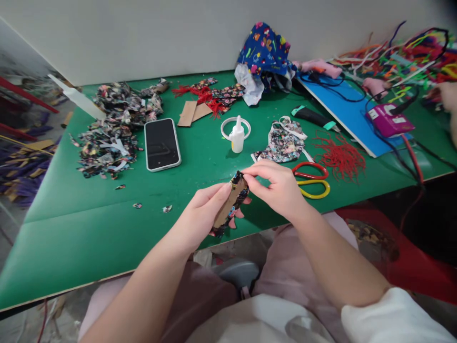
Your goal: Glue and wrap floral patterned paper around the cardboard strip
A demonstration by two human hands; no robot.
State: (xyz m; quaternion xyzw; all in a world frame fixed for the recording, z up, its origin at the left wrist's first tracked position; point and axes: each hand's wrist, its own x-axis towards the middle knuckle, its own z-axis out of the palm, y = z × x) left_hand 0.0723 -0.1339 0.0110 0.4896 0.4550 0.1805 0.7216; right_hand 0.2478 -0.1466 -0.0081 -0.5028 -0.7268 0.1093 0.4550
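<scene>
Both hands hold one cardboard strip (pixel 230 205) wrapped in floral fabric, above the tabletop (pixel 89 224) edge. Left hand (pixel 203 216) clasps its lower part; right hand (pixel 280 188) pinches the top end. Scissors (pixel 312 178) lie near.

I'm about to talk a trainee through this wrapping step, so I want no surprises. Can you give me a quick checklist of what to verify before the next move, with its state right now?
1. Cardboard strip held in left hand: ok.
2. Right hand fingertips pinch the patterned fabric at the strip's top end: ok.
3. Fabric lying flat on the strip's hidden side: cannot tell.
4. Glue bottle upright, within view beyond the hands: ok.
5. Glue bottle capped or open: cannot tell.
6. Scissors lie on the table beside the right hand, clear of the grip: ok.
</scene>
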